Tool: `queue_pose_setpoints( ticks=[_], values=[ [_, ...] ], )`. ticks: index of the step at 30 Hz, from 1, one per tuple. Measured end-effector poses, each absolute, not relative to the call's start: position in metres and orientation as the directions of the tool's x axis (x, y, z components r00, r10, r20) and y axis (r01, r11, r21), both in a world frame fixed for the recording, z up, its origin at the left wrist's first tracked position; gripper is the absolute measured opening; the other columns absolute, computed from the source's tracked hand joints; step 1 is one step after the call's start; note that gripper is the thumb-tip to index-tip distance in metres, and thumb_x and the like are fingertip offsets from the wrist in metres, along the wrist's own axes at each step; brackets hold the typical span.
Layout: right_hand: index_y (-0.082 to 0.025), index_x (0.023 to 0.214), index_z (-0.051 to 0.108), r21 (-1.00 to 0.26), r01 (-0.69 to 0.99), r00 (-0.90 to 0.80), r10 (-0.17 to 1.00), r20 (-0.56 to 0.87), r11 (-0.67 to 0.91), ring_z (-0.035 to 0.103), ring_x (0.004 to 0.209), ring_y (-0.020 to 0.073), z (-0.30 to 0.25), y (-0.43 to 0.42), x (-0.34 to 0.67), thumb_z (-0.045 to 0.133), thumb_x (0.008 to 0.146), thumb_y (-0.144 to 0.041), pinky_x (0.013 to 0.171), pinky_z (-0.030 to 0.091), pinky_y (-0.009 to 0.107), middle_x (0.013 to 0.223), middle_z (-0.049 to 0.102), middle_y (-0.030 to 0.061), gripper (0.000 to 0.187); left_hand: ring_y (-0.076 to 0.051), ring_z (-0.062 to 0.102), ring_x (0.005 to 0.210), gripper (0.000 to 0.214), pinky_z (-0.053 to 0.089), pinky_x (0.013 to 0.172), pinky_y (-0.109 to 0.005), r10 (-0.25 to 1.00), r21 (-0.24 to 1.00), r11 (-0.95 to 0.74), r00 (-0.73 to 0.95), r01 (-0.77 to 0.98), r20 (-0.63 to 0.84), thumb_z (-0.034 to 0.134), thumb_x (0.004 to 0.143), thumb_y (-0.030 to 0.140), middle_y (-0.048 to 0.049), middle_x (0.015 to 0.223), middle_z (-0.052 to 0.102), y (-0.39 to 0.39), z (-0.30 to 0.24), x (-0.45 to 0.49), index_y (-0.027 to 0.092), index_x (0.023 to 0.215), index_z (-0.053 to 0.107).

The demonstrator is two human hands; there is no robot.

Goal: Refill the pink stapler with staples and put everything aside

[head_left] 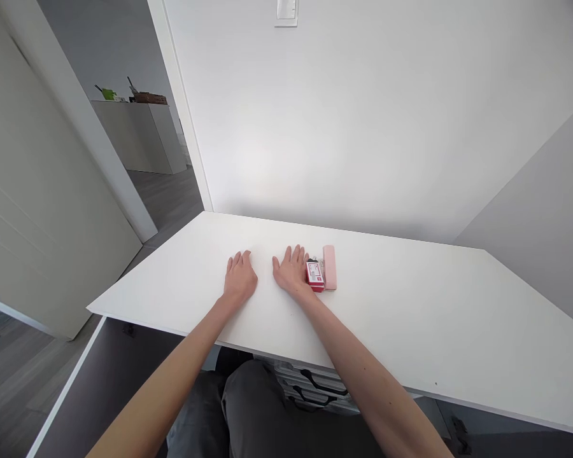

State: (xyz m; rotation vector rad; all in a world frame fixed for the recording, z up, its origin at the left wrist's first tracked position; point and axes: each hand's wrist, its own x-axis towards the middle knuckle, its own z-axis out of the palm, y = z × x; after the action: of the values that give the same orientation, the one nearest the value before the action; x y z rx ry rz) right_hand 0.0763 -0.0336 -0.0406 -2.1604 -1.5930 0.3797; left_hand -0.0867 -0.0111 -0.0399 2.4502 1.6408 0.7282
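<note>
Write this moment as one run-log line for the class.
left hand: flat on table, empty | right hand: flat, empty, beside red box | pink case: right of box

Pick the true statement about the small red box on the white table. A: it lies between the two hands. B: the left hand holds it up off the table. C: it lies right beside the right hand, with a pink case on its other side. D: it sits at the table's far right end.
C: the red box lies on the table right beside the flat right hand, with the pink case on its other side.

red box (314,275) – flat on table | pink case (330,267) – just beside it
</note>
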Motion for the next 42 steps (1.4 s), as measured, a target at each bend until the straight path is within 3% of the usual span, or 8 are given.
queue_pose_setpoints(
  ticks=[8,22,26,29,32,35,39,42],
  values=[
    [0.004,0.167,0.019,-0.507,0.820,0.344,0.937,0.067,-0.265,-0.003,0.165,0.0355,-0.056,-0.067,0.151,0.029,0.105,-0.055,0.131,0.000,0.051,0.177,0.004,0.0239,0.085,-0.034,0.039,0.155,0.054,0.024,0.130,-0.056,0.898,0.341,-0.412,0.311,0.845,0.312,0.037,0.091,0.014,-0.0208,0.147,0.061,-0.010,-0.035,-0.086,0.013,0.144,0.049],
    [0.002,0.160,0.038,-0.521,0.805,0.416,0.896,0.154,-0.284,0.025,0.161,0.0342,-0.056,-0.130,0.312,0.041,0.102,-0.043,0.132,0.017,0.047,0.171,0.032,0.0242,0.073,-0.033,0.037,0.156,0.058,0.024,0.130,-0.056,0.909,0.306,-0.395,0.318,0.866,0.270,0.037,0.092,0.015,-0.0179,0.154,0.057,-0.011,-0.026,-0.083,0.011,0.149,0.046],
    [-0.007,0.162,0.037,-0.578,0.762,0.473,0.861,0.188,-0.292,0.037,0.157,0.0317,-0.057,-0.144,0.342,0.040,0.103,-0.049,0.130,0.028,0.047,0.168,0.040,0.0190,0.073,-0.032,0.034,0.157,0.057,0.022,0.132,-0.052,0.915,0.271,-0.380,0.318,0.885,0.247,0.033,0.095,0.015,-0.0183,0.158,0.053,-0.013,-0.024,-0.081,0.007,0.150,0.046],
    [-0.014,0.161,0.042,-0.700,0.648,0.584,0.786,0.203,-0.301,0.046,0.152,0.0328,-0.057,-0.149,0.351,0.044,0.101,-0.052,0.126,0.036,0.051,0.165,0.047,0.0161,0.070,-0.032,0.034,0.157,0.056,0.022,0.132,-0.052,0.917,0.248,-0.374,0.317,0.894,0.242,0.032,0.095,0.015,-0.0180,0.160,0.051,-0.013,-0.023,-0.080,0.006,0.149,0.047],
    [-0.019,0.153,0.052,-0.865,0.464,0.675,0.709,0.205,-0.191,0.053,0.146,0.0303,-0.057,-0.152,0.352,0.052,0.098,-0.046,0.123,0.041,0.049,0.159,0.055,0.0137,0.061,-0.031,0.035,0.157,0.056,0.023,0.132,-0.051,0.916,0.244,-0.377,0.321,0.894,0.239,0.031,0.096,0.015,-0.0180,0.159,0.052,-0.012,-0.022,-0.079,0.007,0.148,0.048],
    [-0.019,0.145,0.057,-0.911,0.395,0.708,0.672,0.219,-0.119,0.058,0.142,0.0262,-0.057,-0.154,0.349,0.051,0.097,-0.037,0.121,0.044,0.045,0.154,0.060,0.0135,0.052,-0.031,0.036,0.156,0.056,0.023,0.131,-0.052,0.911,0.242,-0.389,0.332,0.889,0.246,0.031,0.095,0.016,-0.0179,0.157,0.054,-0.012,-0.022,-0.079,0.007,0.148,0.048],
    [-0.018,0.141,0.061,-0.859,0.502,0.612,0.743,0.270,-0.101,0.062,0.137,0.0277,-0.056,-0.152,0.337,0.053,0.097,-0.039,0.118,0.046,0.047,0.147,0.065,0.0152,0.049,-0.031,0.039,0.155,0.055,0.025,0.130,-0.053,0.902,0.222,-0.405,0.347,0.887,0.258,0.030,0.096,0.019,-0.0179,0.154,0.056,-0.013,-0.020,-0.076,0.009,0.147,0.049],
    [-0.016,0.143,0.060,-0.725,0.684,0.432,0.847,0.310,-0.084,0.056,0.143,0.0292,-0.053,-0.143,0.316,0.053,0.099,-0.044,0.122,0.042,0.049,0.153,0.061,0.0150,0.053,-0.031,0.041,0.153,0.055,0.028,0.129,-0.053,0.899,0.215,-0.412,0.356,0.885,0.257,0.030,0.098,0.023,-0.0167,0.153,0.058,-0.013,-0.018,-0.071,0.010,0.148,0.049]
  ],
)
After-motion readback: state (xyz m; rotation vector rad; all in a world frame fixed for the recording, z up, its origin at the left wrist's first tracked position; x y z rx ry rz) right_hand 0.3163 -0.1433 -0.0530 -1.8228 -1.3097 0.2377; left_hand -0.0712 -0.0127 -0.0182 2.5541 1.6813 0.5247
